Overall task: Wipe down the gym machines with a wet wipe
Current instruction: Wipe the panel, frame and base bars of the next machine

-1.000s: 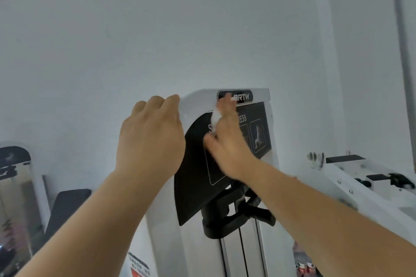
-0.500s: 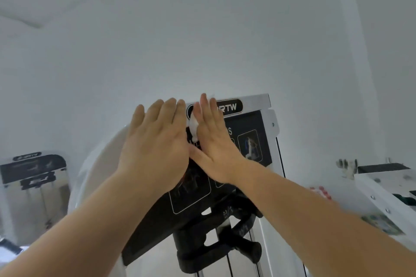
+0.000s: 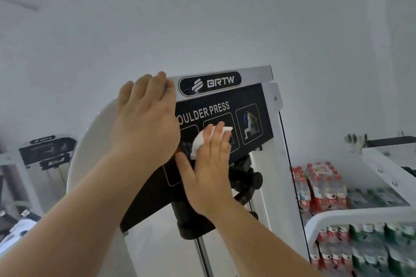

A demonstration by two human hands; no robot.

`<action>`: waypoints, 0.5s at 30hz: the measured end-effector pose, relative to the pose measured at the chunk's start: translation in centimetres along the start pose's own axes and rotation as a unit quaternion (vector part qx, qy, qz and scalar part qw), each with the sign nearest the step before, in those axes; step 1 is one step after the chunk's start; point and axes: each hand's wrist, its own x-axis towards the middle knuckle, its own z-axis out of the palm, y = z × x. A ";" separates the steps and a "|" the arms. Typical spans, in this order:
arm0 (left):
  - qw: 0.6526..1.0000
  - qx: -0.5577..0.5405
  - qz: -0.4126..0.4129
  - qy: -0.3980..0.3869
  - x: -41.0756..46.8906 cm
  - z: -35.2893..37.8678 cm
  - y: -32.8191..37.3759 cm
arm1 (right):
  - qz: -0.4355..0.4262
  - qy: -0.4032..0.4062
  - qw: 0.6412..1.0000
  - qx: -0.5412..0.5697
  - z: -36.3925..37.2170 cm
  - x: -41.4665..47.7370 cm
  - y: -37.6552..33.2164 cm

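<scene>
A white shoulder press machine (image 3: pixel 267 74) with a black instruction panel (image 3: pixel 249 99) fills the middle of the head view. My right hand (image 3: pixel 209 168) lies flat with straight fingers on the panel, pressing a white wet wipe (image 3: pixel 199 140) against it; most of the wipe is hidden under the fingers. My left hand (image 3: pixel 146 117) rests on the machine's top left corner, fingers laid over the white top edge. The left part of the panel is hidden behind both hands.
A black knob and bracket (image 3: pixel 249 179) stick out just below the panel, above a chrome rod (image 3: pixel 203 254). Shrink-wrapped packs of bottles (image 3: pixel 324 186) stand at the right behind a white machine frame (image 3: pixel 364 213). Another machine (image 3: pixel 45 153) stands at the left.
My right hand has slid the wipe down from the top edge near the logo to the middle of the panel. My left hand stays on the top left corner. The view has shifted.
</scene>
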 end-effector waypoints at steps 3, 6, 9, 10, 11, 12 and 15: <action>1.000 0.002 0.001 -0.008 0.0 -0.2 0.1 | 0.094 0.002 0.995 0.036 -0.5 0.9 -0.6; 1.000 -0.013 -0.003 0.001 0.1 -0.4 0.1 | -0.036 -0.049 0.997 -0.054 0.4 -2.9 -1.8; 1.000 -0.011 -0.005 -0.001 0.0 -0.2 0.2 | -0.009 -0.065 0.992 -0.112 -1.0 -1.7 -0.2; 1.000 -0.009 -0.005 0.004 0.1 -0.1 0.3 | 0.028 -0.059 0.993 -0.102 -2.2 0.5 0.4; 1.000 -0.008 -0.006 0.008 0.2 -0.1 0.3 | 0.066 -0.064 0.993 -0.078 -3.6 3.2 0.7; 1.000 -0.008 -0.010 0.008 0.4 0.0 0.5 | 0.096 -0.068 0.992 -0.048 -5.0 6.1 1.1; 1.000 -0.016 -0.022 -0.006 0.8 0.1 1.4 | 0.136 -0.052 0.989 0.023 -7.7 12.1 2.2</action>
